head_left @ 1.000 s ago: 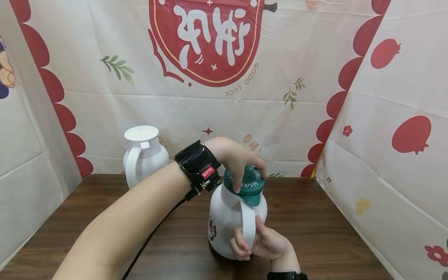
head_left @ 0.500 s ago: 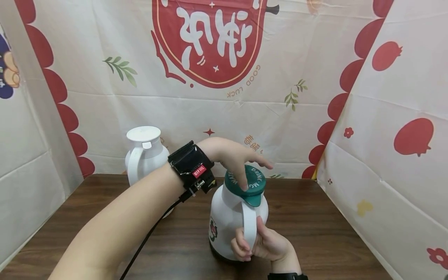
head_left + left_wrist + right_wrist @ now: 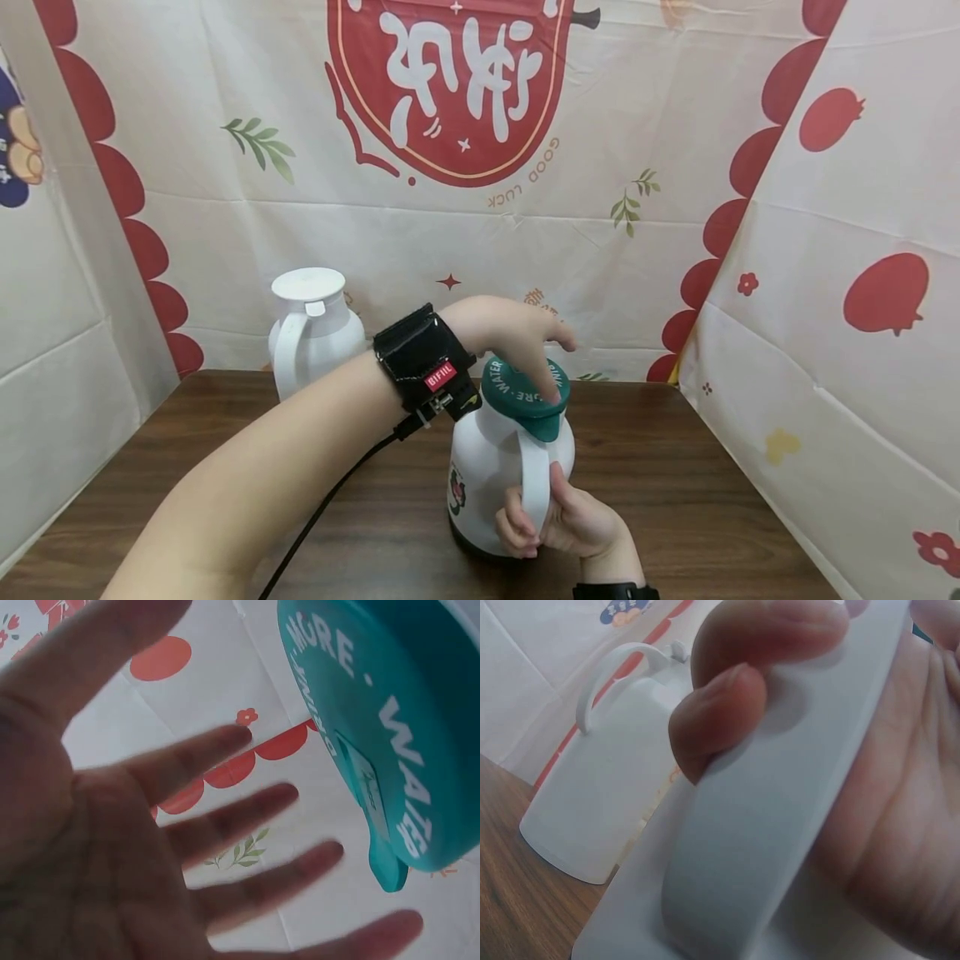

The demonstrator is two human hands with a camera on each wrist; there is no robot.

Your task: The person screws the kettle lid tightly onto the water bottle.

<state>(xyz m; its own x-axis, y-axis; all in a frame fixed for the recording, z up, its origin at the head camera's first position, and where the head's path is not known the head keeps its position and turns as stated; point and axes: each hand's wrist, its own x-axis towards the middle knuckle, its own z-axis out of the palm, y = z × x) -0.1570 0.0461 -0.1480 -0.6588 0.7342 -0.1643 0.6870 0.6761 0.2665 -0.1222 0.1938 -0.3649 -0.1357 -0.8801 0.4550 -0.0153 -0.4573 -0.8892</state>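
A white thermos jug (image 3: 480, 467) with a green screw lid (image 3: 517, 387) stands upright on the table. The lid's white lettering shows partly, and a green lip overhangs the top of the handle. My right hand (image 3: 566, 521) grips the jug's white handle (image 3: 535, 479), fingers curled round it; the right wrist view shows this handle (image 3: 780, 780) close up. Above the lid is my left hand (image 3: 517, 333), thumb pointing down over its top. In the left wrist view, this hand (image 3: 112, 840) has its fingers spread and apart from the green lid (image 3: 375, 735).
A second white jug (image 3: 318, 337) with a white lid stands at the back left, partly behind my left forearm. From my left wrist strap (image 3: 423, 358) a black cable trails to the front. Patterned cloth (image 3: 450, 233) hangs behind the wooden table (image 3: 652, 500).
My left hand let go of the lid and lifted its fingers. Its thumb has since moved right, and the lid's lettering has turned clockwise. My right hand has kept its grip.
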